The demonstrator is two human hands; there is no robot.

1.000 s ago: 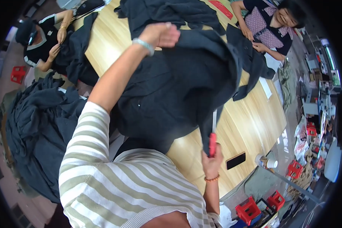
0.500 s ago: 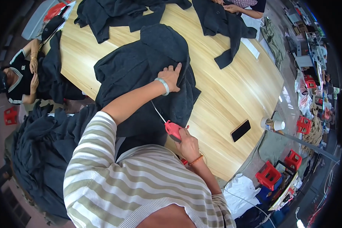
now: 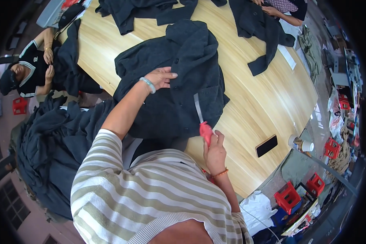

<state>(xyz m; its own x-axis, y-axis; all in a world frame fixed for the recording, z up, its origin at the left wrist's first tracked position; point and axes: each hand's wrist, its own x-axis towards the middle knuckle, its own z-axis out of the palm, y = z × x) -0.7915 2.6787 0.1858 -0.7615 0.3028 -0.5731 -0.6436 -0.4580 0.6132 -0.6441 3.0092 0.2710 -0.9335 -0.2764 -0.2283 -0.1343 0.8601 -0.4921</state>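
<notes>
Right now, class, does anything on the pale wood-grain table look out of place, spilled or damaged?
Only a tiny pale speck on the dark, button-front cloth garment, near the wrist of the bare left hand; it looks odd against the dark cloth, but is too small to identify. No spill or obvious damage shows.

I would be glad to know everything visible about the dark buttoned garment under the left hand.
The garment is near-black, of soft-looking matte cloth. Dark buttons run down its front, and what looks like a pocket lies to the right of them. It lies front up, spread and rumpled, on the wood-patterned table. The left hand appears to touch its front; the red-handled tool in the right hand reaches over it, contact unclear.
</notes>
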